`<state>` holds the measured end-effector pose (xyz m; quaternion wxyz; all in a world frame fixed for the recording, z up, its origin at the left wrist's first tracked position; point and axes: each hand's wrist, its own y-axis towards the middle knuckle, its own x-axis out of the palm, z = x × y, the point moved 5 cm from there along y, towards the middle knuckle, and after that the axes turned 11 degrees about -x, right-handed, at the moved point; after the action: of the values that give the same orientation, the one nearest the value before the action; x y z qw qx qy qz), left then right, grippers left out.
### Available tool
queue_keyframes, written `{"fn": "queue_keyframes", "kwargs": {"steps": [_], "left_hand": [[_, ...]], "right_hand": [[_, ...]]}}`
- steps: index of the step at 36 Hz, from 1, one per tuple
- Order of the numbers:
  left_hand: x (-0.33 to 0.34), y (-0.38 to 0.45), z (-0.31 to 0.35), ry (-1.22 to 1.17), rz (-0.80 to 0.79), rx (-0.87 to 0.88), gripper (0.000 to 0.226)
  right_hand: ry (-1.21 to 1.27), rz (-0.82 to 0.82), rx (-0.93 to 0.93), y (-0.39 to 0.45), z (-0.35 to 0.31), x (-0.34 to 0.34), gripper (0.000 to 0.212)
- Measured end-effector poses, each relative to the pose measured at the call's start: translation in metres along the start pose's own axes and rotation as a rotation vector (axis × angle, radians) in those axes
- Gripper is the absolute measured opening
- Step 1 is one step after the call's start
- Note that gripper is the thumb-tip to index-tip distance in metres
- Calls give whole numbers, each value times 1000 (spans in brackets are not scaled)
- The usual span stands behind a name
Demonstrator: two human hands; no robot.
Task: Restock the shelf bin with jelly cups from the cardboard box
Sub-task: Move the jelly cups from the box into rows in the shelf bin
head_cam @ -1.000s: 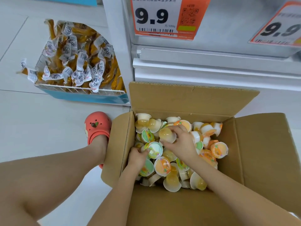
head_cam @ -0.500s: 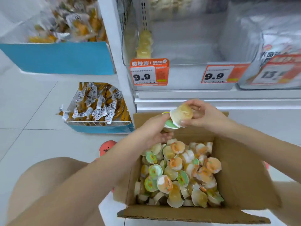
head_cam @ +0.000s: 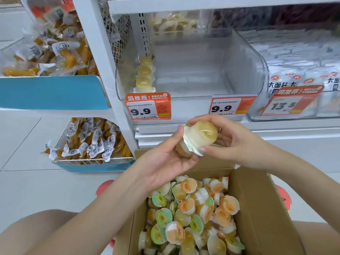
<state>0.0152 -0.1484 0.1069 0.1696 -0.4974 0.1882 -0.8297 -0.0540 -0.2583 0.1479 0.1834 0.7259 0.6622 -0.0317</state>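
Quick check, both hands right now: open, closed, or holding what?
Left hand: holds a jelly cup, fingers curled under it.
Right hand: grips another jelly cup.

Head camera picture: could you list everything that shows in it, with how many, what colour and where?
Brown cardboard box: one, open, on the floor at bottom centre.
Small plastic jelly cups with orange or green lids: many, heaped loose in the box.
Held jelly cups: at least two, pale yellow, between both hands above the box.
Clear plastic shelf bin: one, nearly bare, behind the 9.9 tags.
Row of yellow jelly cups: a few, along the bin's left wall.
Orange price tags: three, reading 9.9, 9.9 and 13.5, on the shelf edge.
Clear packets of orange-yellow snack sticks: many, in blue trays at left.
White packets: several, in the bin at right.
Left hand: one, cupping the cups from below.
Right hand: one, gripping the upper cup.
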Motion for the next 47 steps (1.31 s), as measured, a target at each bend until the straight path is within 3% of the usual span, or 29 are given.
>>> {"fn": "queue_keyframes", "kwargs": {"steps": [10,14,18,27,29,32,35,37,39,43,47], "left_hand": [[0,-16,1,36,-219,-10,52],[-2,-20,0,160,-128,33,57],[-6,-22,6,266,3,119,72],[-6,-32,12,327,124,106,47],[-6,-35,17,332,155,87,51],[-11,-46,40,578,393,215,46],[-23,-60,71,1096,825,523,26],[-29,-60,81,1351,932,591,22],[-35,-55,87,1511,951,565,27],[-42,-48,92,1680,1021,507,38],[-49,-45,92,1795,1051,436,43]], "right_hand": [[-106,-101,6,4,0,7,56],[-156,-133,-25,5,-4,10,72],[-227,-35,-90,10,-8,13,65],[-243,30,-147,17,-10,19,62],[-240,51,-144,21,-13,18,62],[-280,176,-139,35,-25,2,65],[-347,285,-162,67,-49,-19,59],[-468,291,-196,100,-63,-30,56],[-673,188,-201,137,-69,-33,58],[-1025,-184,-161,199,-42,-14,64],[-1077,-448,-187,222,-10,12,58]]}}
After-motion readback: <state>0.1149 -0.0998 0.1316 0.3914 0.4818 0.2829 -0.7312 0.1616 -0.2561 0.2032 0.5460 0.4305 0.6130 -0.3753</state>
